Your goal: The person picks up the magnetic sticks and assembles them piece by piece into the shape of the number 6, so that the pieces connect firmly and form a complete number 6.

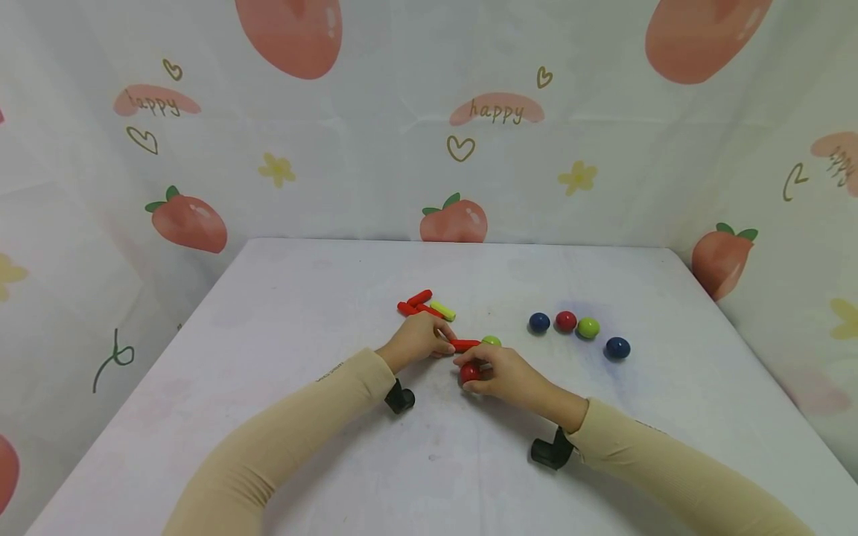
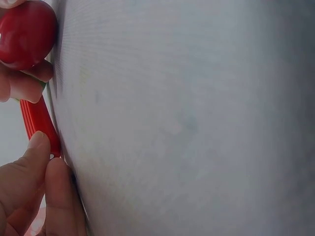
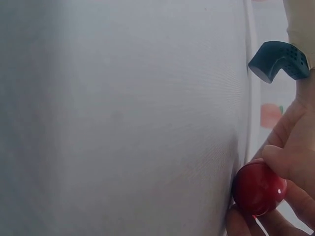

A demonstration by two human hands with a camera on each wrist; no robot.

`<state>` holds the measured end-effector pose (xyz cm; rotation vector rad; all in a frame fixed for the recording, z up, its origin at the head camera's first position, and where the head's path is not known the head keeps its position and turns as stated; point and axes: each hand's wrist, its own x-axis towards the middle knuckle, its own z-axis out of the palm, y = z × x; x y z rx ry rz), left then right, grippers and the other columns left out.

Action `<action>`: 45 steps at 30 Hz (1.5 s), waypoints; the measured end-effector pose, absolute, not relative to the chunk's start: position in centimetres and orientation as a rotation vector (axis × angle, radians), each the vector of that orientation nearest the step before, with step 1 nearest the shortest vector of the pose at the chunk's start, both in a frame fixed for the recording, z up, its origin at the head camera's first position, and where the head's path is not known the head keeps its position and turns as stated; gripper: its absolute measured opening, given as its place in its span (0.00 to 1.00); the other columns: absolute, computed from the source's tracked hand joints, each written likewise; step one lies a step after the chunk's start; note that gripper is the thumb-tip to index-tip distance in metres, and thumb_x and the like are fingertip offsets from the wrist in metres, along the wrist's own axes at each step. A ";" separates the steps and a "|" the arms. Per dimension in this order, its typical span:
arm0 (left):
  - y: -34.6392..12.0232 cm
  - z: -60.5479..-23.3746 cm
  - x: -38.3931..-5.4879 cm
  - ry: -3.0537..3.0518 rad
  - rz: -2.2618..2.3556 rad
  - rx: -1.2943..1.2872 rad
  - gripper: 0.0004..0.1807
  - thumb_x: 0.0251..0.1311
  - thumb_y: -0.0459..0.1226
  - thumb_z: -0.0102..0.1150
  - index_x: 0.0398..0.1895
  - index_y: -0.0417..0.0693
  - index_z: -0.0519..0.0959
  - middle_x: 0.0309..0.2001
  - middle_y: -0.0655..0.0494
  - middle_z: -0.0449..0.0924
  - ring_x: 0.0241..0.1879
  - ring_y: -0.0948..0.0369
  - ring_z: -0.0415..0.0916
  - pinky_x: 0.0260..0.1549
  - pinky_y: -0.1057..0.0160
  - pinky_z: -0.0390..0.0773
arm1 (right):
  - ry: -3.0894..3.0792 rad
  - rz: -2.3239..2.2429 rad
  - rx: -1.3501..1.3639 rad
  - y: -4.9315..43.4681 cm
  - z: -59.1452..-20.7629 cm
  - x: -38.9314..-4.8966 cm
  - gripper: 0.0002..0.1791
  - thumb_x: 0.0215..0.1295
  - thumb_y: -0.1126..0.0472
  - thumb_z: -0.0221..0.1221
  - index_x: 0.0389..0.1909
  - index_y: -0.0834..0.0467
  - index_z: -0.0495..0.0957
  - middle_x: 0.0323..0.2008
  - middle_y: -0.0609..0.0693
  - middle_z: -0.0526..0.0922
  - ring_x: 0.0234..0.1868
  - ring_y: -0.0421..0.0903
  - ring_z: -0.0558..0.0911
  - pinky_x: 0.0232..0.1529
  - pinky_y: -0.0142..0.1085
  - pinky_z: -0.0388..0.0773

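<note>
In the head view, my left hand (image 1: pixel 417 341) pinches the near end of a short red ridged stick (image 1: pixel 465 345) between thumb and fingers. That grip shows closely in the left wrist view, where the ridged side of the stick faces the camera. My right hand (image 1: pixel 508 376) holds a glossy red ball (image 1: pixel 471 371) low over the table, thumb on one side and fingers on the other, as the right wrist view (image 3: pixel 260 188) also shows. A green ball (image 1: pixel 491 340) lies just past the stick's right end, partly hidden behind the right hand.
Beyond the left hand lie several red sticks (image 1: pixel 420 298) and a yellow-green stick (image 1: pixel 443 311). Rightward on the white table (image 1: pixel 322 298) are a blue ball (image 1: pixel 539 322), a red ball (image 1: pixel 566 321), another green ball (image 1: pixel 588 328) and a second blue ball (image 1: pixel 617 348). A printed curtain (image 1: pixel 375 149) stands behind.
</note>
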<state>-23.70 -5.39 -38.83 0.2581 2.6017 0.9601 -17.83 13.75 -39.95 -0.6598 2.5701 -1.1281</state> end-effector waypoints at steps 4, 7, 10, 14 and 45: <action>-5.4 -38.9 -23.7 2.608 0.953 0.265 0.08 0.60 0.37 0.72 0.42 0.48 0.89 0.31 0.55 0.86 0.28 0.66 0.77 0.29 0.74 0.72 | 2.570 -1.127 -0.664 13.8 -39.9 -17.8 0.19 0.60 0.68 0.70 0.53 0.62 0.82 0.52 0.57 0.85 0.57 0.55 0.83 0.57 0.46 0.84; -5.4 -38.9 -23.8 2.605 0.958 0.266 0.08 0.60 0.37 0.72 0.42 0.48 0.89 0.30 0.55 0.85 0.28 0.66 0.77 0.29 0.74 0.73 | 2.573 -1.118 -0.660 13.8 -39.9 -17.9 0.19 0.60 0.68 0.70 0.53 0.62 0.82 0.53 0.57 0.85 0.57 0.55 0.83 0.57 0.46 0.84; -5.4 -38.9 -23.7 2.601 0.965 0.265 0.08 0.60 0.37 0.72 0.42 0.47 0.89 0.30 0.55 0.85 0.27 0.66 0.77 0.29 0.74 0.73 | 2.575 -1.112 -0.658 13.7 -40.0 -17.9 0.19 0.60 0.68 0.70 0.53 0.61 0.82 0.53 0.56 0.84 0.57 0.55 0.83 0.57 0.46 0.84; -5.4 -38.9 -23.7 2.596 0.976 0.265 0.08 0.60 0.36 0.72 0.42 0.47 0.89 0.30 0.55 0.85 0.27 0.66 0.77 0.29 0.74 0.73 | 2.576 -1.116 -0.659 13.7 -39.9 -17.9 0.19 0.60 0.67 0.70 0.53 0.62 0.82 0.53 0.57 0.85 0.57 0.55 0.83 0.57 0.46 0.84; -5.4 -38.8 -23.6 2.582 0.984 0.244 0.09 0.59 0.37 0.73 0.42 0.47 0.88 0.33 0.54 0.83 0.27 0.65 0.76 0.30 0.73 0.73 | 2.685 -1.283 -0.420 17.3 -38.4 -20.5 0.24 0.66 0.64 0.66 0.62 0.62 0.77 0.65 0.62 0.79 0.64 0.63 0.80 0.61 0.53 0.79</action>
